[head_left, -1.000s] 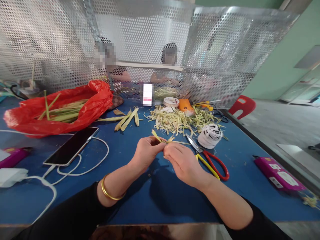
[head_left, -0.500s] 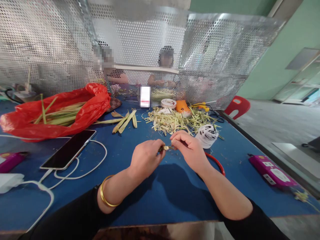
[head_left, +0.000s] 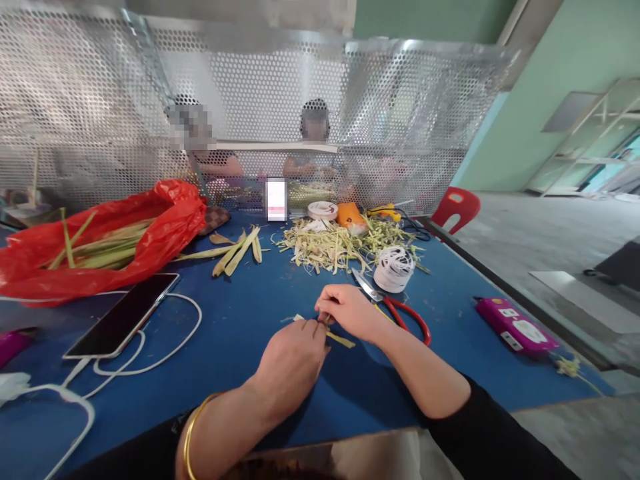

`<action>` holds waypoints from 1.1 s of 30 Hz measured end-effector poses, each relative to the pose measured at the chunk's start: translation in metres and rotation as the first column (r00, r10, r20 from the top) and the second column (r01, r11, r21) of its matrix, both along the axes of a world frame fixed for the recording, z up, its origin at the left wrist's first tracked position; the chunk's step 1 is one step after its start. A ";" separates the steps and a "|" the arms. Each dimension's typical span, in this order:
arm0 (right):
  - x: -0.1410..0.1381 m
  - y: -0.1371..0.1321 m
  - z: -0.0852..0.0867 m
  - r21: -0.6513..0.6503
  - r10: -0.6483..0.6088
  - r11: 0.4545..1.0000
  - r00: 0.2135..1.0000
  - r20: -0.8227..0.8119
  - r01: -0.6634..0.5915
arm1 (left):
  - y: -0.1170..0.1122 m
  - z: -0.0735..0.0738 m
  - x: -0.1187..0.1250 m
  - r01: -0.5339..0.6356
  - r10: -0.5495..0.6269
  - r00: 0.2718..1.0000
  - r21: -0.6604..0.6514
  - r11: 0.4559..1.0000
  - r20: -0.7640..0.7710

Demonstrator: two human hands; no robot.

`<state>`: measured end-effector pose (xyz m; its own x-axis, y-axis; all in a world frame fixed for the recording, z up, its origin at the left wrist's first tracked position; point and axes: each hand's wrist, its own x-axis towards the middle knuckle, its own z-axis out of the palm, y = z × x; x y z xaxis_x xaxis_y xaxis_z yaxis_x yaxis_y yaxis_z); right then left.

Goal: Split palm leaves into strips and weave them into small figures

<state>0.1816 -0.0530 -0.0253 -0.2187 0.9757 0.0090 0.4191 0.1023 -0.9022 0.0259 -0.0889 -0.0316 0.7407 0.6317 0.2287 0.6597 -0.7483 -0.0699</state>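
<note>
My left hand (head_left: 293,360), with a gold bangle at the wrist, is closed around a pale yellow-green leaf strip (head_left: 341,339). One end of the strip shows to the right below the fingers; most of it is hidden. My right hand (head_left: 347,310) touches the left fingertips, thumb and fingers pinched together on part of the same small piece. What exactly lies between the fingertips is too small to make out. Just right of my right hand lie red-handled scissors (head_left: 417,327), blades towards the back. Behind them stands a roll of white strip (head_left: 394,270).
Leaf clippings (head_left: 325,247) are heaped at the back, near an orange packet (head_left: 351,217). Long leaves (head_left: 240,253) lie beside a leaf-filled red bag (head_left: 170,213). A phone (head_left: 123,317) with cable is left, a purple packet (head_left: 517,327) right. Two people sit behind the perforated screen (head_left: 260,87).
My hands have come closer together and lower, with the fingertips now meeting. The scissors, mostly covered by my right arm before, now show. The view has turned slightly right.
</note>
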 end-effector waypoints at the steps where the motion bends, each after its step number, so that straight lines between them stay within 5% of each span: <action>1: 0.000 0.000 -0.001 0.022 0.020 1.000 0.999 0.033 -0.020 | -0.001 0.002 -0.002 -0.017 0.021 0.998 -0.063 0.998 0.057; 5: 0.000 0.002 -0.002 0.081 0.055 0.995 0.992 0.112 -0.064 | 0.005 0.011 -0.013 -0.011 0.092 0.963 -0.301 0.954 0.254; 8: 0.000 0.003 -0.003 0.089 0.068 0.993 0.988 0.140 -0.081 | 0.016 0.016 -0.022 -0.039 0.170 0.950 -0.438 0.898 0.262; 16: 0.000 0.003 -0.011 0.060 0.109 0.991 0.983 0.149 -0.119 | 0.037 0.028 -0.036 -0.184 0.186 0.982 -0.356 0.916 -0.029; 21: -0.003 0.002 -0.011 0.038 0.121 0.991 0.987 0.109 -0.125 | 0.055 0.042 -0.037 -0.146 0.187 0.982 -0.490 0.859 0.035; 26: -0.006 -0.001 -0.008 0.019 0.131 0.991 0.989 0.066 -0.132 | 0.069 0.038 -0.035 0.000 0.307 0.917 -0.768 0.641 0.255; 31: -0.006 -0.003 -0.003 0.009 0.121 0.992 0.991 0.054 -0.122 | 0.060 0.023 -0.028 0.197 0.622 0.724 -0.954 0.227 0.298; 33: -0.007 -0.004 0.000 -0.010 0.107 0.994 0.993 0.043 -0.107 | 0.057 0.019 -0.027 0.283 0.687 0.674 -0.954 0.102 0.273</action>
<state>0.1747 -0.0574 -0.0256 -0.3221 0.9467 -0.0104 0.4448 0.1416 -0.8844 -0.0007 -0.0317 -0.0121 0.5216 0.7377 -0.4287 0.2806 0.3262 0.9027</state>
